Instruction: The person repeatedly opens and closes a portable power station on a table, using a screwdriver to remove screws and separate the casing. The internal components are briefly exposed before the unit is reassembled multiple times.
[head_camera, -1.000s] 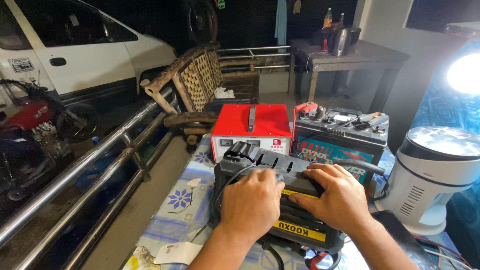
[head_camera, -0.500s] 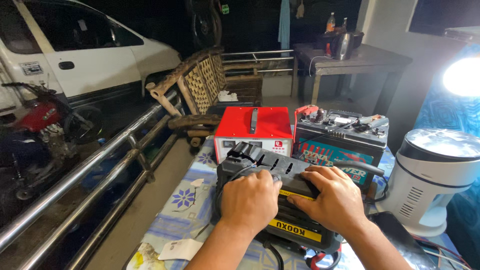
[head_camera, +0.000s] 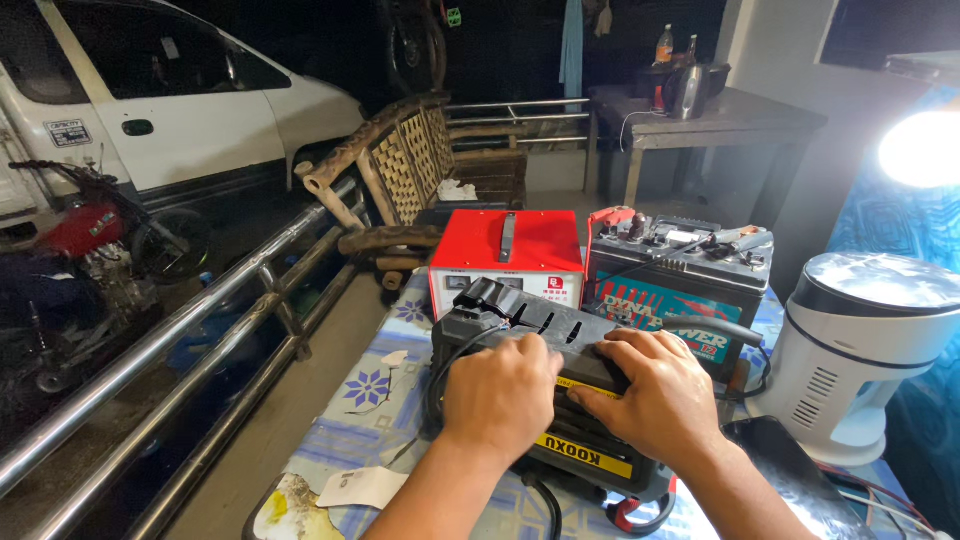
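Observation:
A dark grey box-shaped machine (head_camera: 520, 325) with a yellow strip on its front lies on the flowered tablecloth (head_camera: 375, 395). My left hand (head_camera: 500, 395) rests palm down on the machine's top, fingers curled over it. My right hand (head_camera: 655, 390) lies beside it on the same top, fingers spread and pointing left. Black cables (head_camera: 540, 495) run out under the machine's near side.
Behind the machine stand a red metal charger box (head_camera: 505, 250) and a car battery (head_camera: 680, 275) with clamps on top. A white round appliance (head_camera: 865, 340) sits at the right. Steel railings (head_camera: 190, 345) run along the left, with a wooden chair (head_camera: 410, 165), a motorbike (head_camera: 80, 250) and a white car (head_camera: 150, 100) beyond.
Both hands stay on the machine's top, almost unmoved. The view has shifted slightly.

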